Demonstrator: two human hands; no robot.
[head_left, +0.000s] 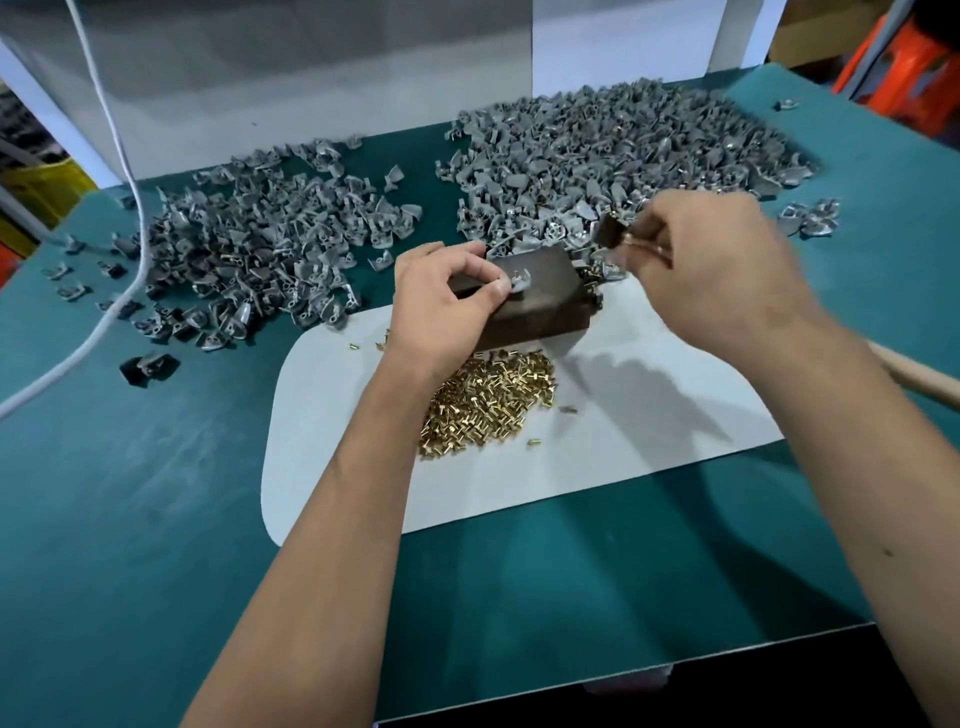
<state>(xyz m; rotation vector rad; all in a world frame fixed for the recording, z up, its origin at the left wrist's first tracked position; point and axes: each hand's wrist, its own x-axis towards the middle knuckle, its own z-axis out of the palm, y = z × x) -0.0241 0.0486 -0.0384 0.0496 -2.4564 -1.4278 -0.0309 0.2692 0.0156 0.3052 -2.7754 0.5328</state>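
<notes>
One green counter (156, 493) carries everything; on it lies a white sheet (623, 457), and behind that two spreads of grey metal parts: the dense right heap (623, 150) and the looser left heap (249, 244). A dark block (540, 306) stands at the sheet's far edge, with a pile of brass rivets (488, 405) just in front of it. The left hand (441, 306) rests against the block, thumb and forefinger pinching a small grey part (519, 283) on its top face; the right hand (717, 270) is curled round a dark-headed tool (608, 232) — blurred — held just above and to the right of the block, apart from the part.
</notes>
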